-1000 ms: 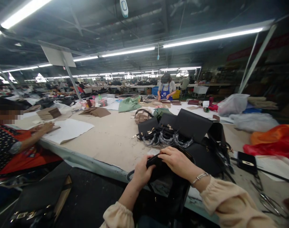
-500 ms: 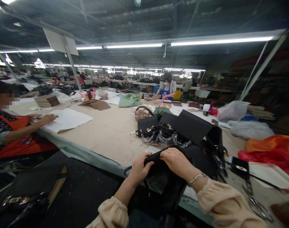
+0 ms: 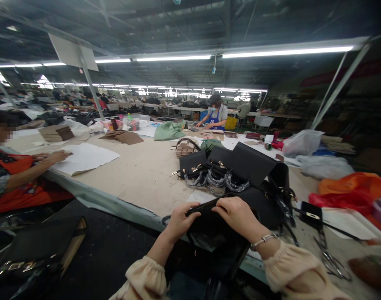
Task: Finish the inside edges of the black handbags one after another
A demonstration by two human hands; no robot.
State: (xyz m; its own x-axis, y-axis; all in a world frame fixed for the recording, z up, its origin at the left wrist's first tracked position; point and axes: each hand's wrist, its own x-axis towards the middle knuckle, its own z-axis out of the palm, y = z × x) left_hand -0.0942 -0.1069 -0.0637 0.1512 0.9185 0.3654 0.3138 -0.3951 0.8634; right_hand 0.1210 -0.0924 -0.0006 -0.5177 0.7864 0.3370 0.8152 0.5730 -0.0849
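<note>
"Gripping the black bag [image 3: 204, 223] by its rim, just on the near side of the pile of black bags [image 3: 253, 162], how do the person's hands stand?"

"The left hand [image 3: 179, 221] pinches the rim between thumb and fingers. The right hand [image 3: 236, 212] is closed over the same rim, though its thumb is hidden. Whether bag and pile touch is unclear."

"What would make for good handling?"

"Probably even pressure from both hands, working along the edge without tugging, so the material doesn't crease. Keeping the bag free of the pile should help too."

"And compared with a second ago?"

"The hands sit a little farther apart along the rim. Beyond the pile, the co-worker in a blue apron [image 3: 217, 114] now has an arm stretched sideways."
</note>
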